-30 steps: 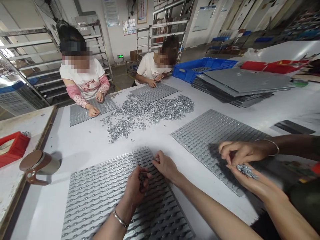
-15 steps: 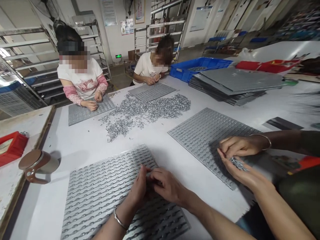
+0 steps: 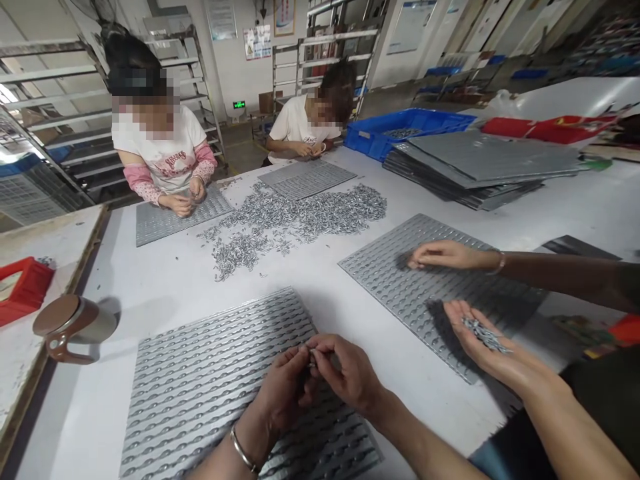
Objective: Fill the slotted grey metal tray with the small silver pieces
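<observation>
Over the right side of a grey ridged tray (image 3: 200, 387), my two hands meet at the fingertips. My left hand (image 3: 283, 390), with a silver bangle at its wrist, is curled closed; what lies inside it is hidden. My right hand (image 3: 350, 370) pinches a small grey metal piece (image 3: 313, 359), only partly visible, against the left fingertips. The tray has rows of raised oval bumps and lies flat on the white table (image 3: 165, 287). Beyond it spreads a loose pile of small silvery spindle-shaped pieces (image 3: 310, 213).
To the right, a co-worker's palm (image 3: 465, 340) holds several metal pieces beside another tray (image 3: 400, 260). Two people sit across the table with trays. A brown-lidded mug (image 3: 80, 327) stands left. At the back right are a blue crate (image 3: 365, 137) and stacked grey sheets (image 3: 480, 160).
My right fingers have closed into a pinch against my left fingertips, and my left hand has turned inward. The co-worker's hands at right have moved apart, one reaching over the tray.
</observation>
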Tool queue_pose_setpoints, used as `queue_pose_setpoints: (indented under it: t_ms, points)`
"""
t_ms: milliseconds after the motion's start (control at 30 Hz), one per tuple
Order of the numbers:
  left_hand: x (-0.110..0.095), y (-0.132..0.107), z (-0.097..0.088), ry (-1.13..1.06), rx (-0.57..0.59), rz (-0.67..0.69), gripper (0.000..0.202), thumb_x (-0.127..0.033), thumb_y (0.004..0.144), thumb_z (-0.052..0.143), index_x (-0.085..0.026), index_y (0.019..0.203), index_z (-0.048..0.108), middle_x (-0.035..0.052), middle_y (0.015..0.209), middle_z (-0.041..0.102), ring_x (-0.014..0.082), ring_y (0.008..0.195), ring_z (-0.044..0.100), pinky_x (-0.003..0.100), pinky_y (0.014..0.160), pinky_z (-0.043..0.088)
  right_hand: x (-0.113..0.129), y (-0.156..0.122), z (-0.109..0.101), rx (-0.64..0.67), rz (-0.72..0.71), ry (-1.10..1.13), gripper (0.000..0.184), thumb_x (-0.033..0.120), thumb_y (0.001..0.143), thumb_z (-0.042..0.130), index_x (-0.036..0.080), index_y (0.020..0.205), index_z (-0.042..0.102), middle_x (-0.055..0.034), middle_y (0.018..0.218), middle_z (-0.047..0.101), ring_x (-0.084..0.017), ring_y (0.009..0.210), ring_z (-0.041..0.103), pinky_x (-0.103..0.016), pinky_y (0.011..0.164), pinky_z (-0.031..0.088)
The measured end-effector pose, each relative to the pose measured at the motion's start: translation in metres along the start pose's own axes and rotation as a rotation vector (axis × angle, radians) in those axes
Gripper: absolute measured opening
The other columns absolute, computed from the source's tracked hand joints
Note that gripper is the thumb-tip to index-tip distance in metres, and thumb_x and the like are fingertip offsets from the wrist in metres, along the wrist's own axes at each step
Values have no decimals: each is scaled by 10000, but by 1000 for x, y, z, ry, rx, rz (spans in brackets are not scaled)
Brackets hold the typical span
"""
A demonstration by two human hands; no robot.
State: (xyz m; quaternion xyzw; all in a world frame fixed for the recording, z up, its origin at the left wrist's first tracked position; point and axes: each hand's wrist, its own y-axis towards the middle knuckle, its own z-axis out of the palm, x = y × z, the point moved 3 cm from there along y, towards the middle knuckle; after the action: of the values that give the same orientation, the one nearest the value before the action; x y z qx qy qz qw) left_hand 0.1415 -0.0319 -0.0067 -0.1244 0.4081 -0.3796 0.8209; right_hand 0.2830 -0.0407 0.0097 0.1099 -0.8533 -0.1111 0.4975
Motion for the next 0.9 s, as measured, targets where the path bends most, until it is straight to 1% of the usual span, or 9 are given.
queue_pose_setpoints:
  t_ms: [33,100,167,267,400,567,700,800,900]
  points:
    - [0,0,2,-12,-4,13,526,-532,633,896,-161,853,596,-32,641,570,44,438,378,175,372,181,-5,3,-3,-18,71,24,175,360,979,494,230,920,597,-70,941,738,-186,813,685,-302,745,547]
    - [0,-2,4,-23,-7,20,503,-474,616,922,-164,799,571,-17,660,588,43,467,391,168,390,191,-18,12,-9,-24,211,43,213,407,957,526,221,913,619,-41,841,727,-174,731,666,-283,673,528]
    - [-1,-4,4,-14,7,13,478,-420,612,931,-160,758,558,1,690,603,42,497,401,165,408,196,-33,26,-12,24,292,49,244,423,925,544,208,897,656,-9,722,688,-168,657,631,-279,629,502]
    - [-2,-5,0,17,-7,1,466,-395,591,937,-154,753,573,4,695,603,37,497,382,168,415,176,-52,44,-6,155,325,85,246,375,880,548,186,906,703,7,690,681,-159,610,608,-274,609,484]
    - [-3,-4,-11,33,-70,25,487,-391,548,956,-156,769,591,-6,677,607,32,479,368,171,416,161,-64,58,7,211,302,-13,157,277,821,587,175,831,705,4,709,703,-159,666,621,-248,617,454]
    - [-5,-1,-18,57,-134,44,508,-433,522,964,-149,758,614,-28,638,573,29,466,359,173,413,147,-66,70,12,263,271,-103,110,185,778,605,181,716,695,16,648,680,-152,636,589,-240,612,398]
    - [-8,0,-19,70,-153,41,531,-414,483,977,-134,799,654,-20,665,595,26,471,372,166,412,160,-66,76,9,270,282,-127,63,146,753,621,178,740,673,19,643,660,-151,628,585,-243,611,383]
    - [-8,1,-21,69,-177,59,545,-409,472,980,-146,810,643,0,715,647,27,465,372,167,403,164,-58,69,4,217,290,-96,75,201,802,620,178,861,659,12,710,670,-159,678,604,-251,646,417]
    - [-5,1,-23,83,-210,103,544,-457,482,969,-159,773,619,-20,697,629,26,447,346,172,387,154,-35,45,-1,167,261,28,186,340,915,555,188,857,645,1,761,660,-159,721,594,-264,680,438]
